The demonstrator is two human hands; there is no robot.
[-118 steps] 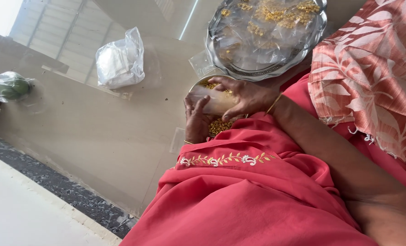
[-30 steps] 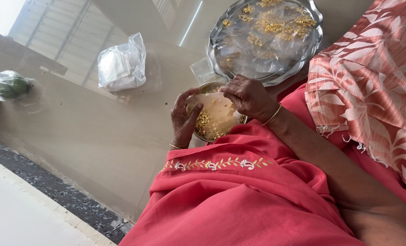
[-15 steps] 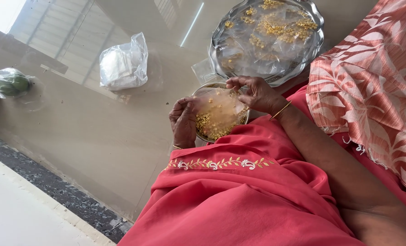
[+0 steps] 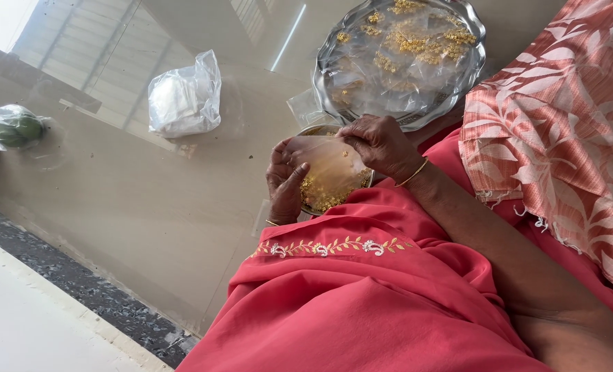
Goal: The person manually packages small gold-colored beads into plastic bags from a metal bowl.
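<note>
My left hand (image 4: 286, 184) and my right hand (image 4: 381, 143) together hold a small clear plastic pouch (image 4: 328, 165) upright by its top edge. Small golden pieces lie in its bottom. The pouch hangs just above a small steel bowl (image 4: 311, 130), most of which is hidden behind my hands and the pouch. My right wrist wears a thin gold bangle. Beyond the hands stands a large round steel tray (image 4: 325, 88) holding several clear packets of golden pieces. My red cloth with an embroidered border (image 4: 330, 246) covers my lap below the hands.
A knotted white plastic bag (image 4: 182, 100) lies on the glossy beige floor (image 4: 134, 207) to the left. A clear bag with something green (image 4: 14, 129) sits at the far left. A pink leaf-patterned cloth (image 4: 561, 131) hangs at the right. A dark speckled strip (image 4: 79, 293) borders the floor.
My hands have lifted from the bowl of golden pieces and now hold the clear pouch up between them. The view has shifted slightly.
</note>
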